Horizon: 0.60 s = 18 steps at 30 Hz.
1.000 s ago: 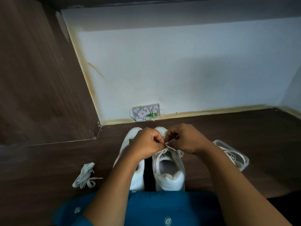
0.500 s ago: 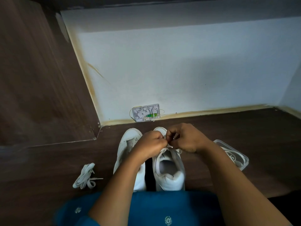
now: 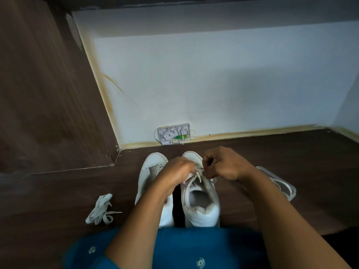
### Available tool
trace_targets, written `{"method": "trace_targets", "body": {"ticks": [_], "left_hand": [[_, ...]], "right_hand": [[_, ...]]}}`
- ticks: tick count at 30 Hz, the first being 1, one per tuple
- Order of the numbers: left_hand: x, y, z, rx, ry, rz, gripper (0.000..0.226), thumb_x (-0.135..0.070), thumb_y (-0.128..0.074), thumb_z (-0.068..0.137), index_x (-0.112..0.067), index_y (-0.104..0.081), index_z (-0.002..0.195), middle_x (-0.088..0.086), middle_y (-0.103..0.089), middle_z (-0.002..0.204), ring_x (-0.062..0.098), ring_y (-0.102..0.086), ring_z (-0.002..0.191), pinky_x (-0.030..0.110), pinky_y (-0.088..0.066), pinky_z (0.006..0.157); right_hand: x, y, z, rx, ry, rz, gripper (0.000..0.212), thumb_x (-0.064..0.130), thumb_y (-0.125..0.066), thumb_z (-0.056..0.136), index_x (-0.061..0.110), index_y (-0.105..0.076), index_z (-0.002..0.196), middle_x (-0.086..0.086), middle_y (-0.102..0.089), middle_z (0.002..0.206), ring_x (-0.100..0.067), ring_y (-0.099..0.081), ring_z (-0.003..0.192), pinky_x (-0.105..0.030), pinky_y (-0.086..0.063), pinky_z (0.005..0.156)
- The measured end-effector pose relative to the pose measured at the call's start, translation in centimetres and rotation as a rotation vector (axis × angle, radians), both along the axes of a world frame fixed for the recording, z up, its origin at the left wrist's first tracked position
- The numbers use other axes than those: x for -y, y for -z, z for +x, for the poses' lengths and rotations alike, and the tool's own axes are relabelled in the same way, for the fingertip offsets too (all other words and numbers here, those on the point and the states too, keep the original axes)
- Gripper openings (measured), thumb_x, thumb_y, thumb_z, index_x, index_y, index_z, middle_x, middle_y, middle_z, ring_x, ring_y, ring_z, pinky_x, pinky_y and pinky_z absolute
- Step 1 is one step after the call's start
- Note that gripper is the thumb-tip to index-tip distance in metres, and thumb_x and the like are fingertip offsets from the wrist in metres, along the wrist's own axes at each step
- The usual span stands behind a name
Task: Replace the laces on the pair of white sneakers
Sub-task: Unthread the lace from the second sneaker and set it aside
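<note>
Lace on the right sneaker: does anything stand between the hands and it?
Nothing visible does. The left hand and the right hand both hold the lace at the top of the right sneaker, with no object between. The left forearm only crosses above the left sneaker.

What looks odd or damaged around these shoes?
The small wall box at the foot of the white wall has no cover, so its wiring shows. Brownish staining runs along the wall's edges. A loose bundle of laces lies on the floor left of the sneakers.
</note>
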State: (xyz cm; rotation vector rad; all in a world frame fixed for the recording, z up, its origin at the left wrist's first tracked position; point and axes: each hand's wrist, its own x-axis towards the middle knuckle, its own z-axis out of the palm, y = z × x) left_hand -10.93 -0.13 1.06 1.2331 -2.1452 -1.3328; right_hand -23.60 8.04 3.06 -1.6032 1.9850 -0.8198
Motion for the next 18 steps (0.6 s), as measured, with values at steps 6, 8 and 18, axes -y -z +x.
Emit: {"method": "trace_targets", "body": {"ticks": [6,8,18], "left_hand": [[0.38,0.34,0.29,-0.012,0.14,-0.155,0.018,-0.006,-0.057,0.078,-0.02,-0.053,0.068,-0.004,-0.049,0.063,0.013,-0.045,0.061,0.028,-0.035,0.061],[0.49,0.49,0.52,-0.032,0.201,-0.239,0.026,-0.003,-0.06,0.076,-0.026,-0.053,0.065,-0.008,-0.05,0.06,0.01,-0.045,0.057,0.026,-0.037,0.06],[0.88,0.94,0.36,-0.15,0.01,-0.097,0.023,0.001,-0.063,0.071,-0.02,-0.058,0.063,-0.001,-0.058,0.061,0.015,-0.051,0.059,0.028,-0.04,0.063]], "right_hand": [[0.17,0.47,-0.25,0.104,-0.003,-0.073,0.028,-0.005,-0.066,0.068,0.019,-0.059,0.057,0.01,-0.056,0.049,-0.002,-0.05,0.05,-0.025,-0.041,0.058],[0.33,0.37,0.12,0.071,0.002,-0.117,0.027,-0.004,-0.067,0.068,0.021,-0.059,0.059,0.013,-0.055,0.047,0.003,-0.045,0.046,-0.019,-0.038,0.053],[0.34,0.83,0.0,0.085,0.05,-0.155,0.013,0.001,-0.063,0.08,0.009,-0.072,0.085,0.008,-0.062,0.067,-0.001,-0.053,0.06,-0.02,-0.041,0.064]]}}
